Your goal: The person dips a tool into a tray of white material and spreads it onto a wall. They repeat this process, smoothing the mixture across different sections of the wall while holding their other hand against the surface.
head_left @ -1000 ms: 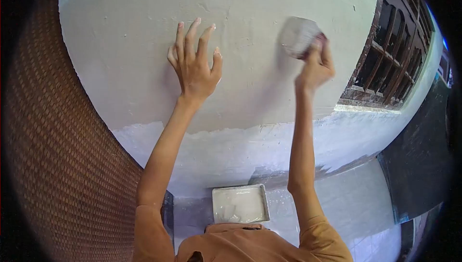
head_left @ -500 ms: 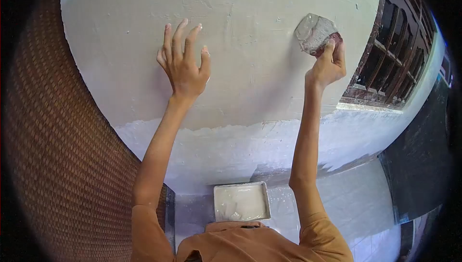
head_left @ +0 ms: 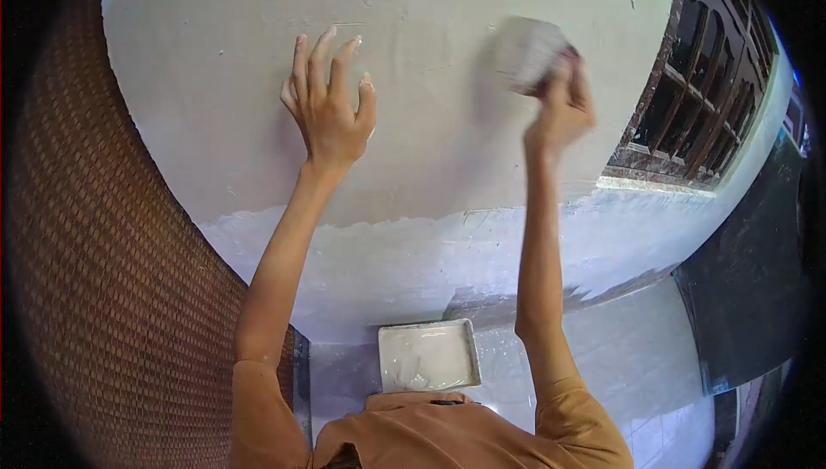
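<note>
My left hand (head_left: pixel 329 106) has its fingers spread, with white stuff on the fingertips, and nothing is in it; it is at the coated upper wall (head_left: pixel 404 133). Between the thumb and fingers of my right hand (head_left: pixel 559 112) is a flat, white-smeared scraper (head_left: pixel 529 52) with a dark reddish grip. The scraper is blurred and lies close to the wall, left of the window; whether its edge touches the wall I cannot tell. Down on the floor, a rectangular tray (head_left: pixel 476 353) holds a wet white paste.
A woven brown panel (head_left: pixel 129 254) rises along the left. On the right are a dark wooden window with bars (head_left: pixel 701 82) and a black board (head_left: pixel 748 271). Below runs a tiled floor (head_left: pixel 637 348) with white spots near the tray.
My right hand and the scraper have moved left and slightly up across the wall. My left hand is nearly where it was, still spread.
</note>
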Available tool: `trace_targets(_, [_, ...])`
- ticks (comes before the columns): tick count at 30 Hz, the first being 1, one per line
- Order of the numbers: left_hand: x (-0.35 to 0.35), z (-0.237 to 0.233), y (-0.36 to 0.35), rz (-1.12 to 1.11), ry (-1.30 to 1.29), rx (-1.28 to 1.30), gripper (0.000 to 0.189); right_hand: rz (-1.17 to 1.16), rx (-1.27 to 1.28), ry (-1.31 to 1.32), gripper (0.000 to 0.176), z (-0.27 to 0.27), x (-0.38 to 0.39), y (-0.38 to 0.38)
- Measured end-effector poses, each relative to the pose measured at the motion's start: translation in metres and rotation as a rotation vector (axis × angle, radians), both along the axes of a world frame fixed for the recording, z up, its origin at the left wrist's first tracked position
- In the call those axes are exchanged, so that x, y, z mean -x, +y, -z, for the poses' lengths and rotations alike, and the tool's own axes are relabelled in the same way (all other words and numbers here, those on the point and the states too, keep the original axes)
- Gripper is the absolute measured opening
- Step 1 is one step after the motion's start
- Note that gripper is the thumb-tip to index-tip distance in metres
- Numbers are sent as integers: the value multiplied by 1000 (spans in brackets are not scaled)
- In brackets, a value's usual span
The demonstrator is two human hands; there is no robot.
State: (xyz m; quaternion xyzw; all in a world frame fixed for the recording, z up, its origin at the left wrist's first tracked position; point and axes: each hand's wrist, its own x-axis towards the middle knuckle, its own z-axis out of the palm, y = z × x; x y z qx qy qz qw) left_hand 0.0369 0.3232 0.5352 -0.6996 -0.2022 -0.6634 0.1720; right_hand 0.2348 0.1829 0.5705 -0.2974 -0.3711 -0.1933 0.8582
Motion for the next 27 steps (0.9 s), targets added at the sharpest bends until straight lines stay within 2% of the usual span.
trace_targets(2, [-11,-3,-1,25,-20,-5,46,15,132,-125,37,7,19,30])
trace_targets(4, [-19,-4,-3,46,-16,-24,46,-11,135,-209,39,7,38,54])
trace_targets(6, [-17,-5,-4,49,-21,-44,45,49,186,-122,37,5,19,48])
trace_targets(10, [-1,-2,0,20,-28,-32,45,124,-85,48,34,-8,-47,-2])
trace_targets(12, [2,-2,1,12,-44,-25,45,70,-210,126,32,-12,-50,-12])
trace_targets(14, [-4,-6,2,5,-57,-32,45,74,-122,-15,33,-6,-28,2])
trace_targets(15, [-9,-7,1,16,-50,-31,45,59,75,-51,33,1,-10,7])
trace_targets(16, [-14,-10,-1,27,-48,-35,44,99,138,-139,34,5,9,19])
trace_targets(18, [-20,-12,-2,37,-42,-40,44,1,116,-207,38,18,26,48])
trace_targets(20, [-19,-12,-1,34,-18,-77,44,58,203,-94,36,22,7,45])
trace_targets(22, [-11,-9,0,24,-18,-65,45,46,76,15,34,18,-10,19])
trace_targets(24, [-4,-5,2,16,-22,-47,45,70,-78,15,34,14,-28,0])
trace_targets(27, [-5,-3,4,18,-27,-29,44,26,8,5,33,12,-1,2])
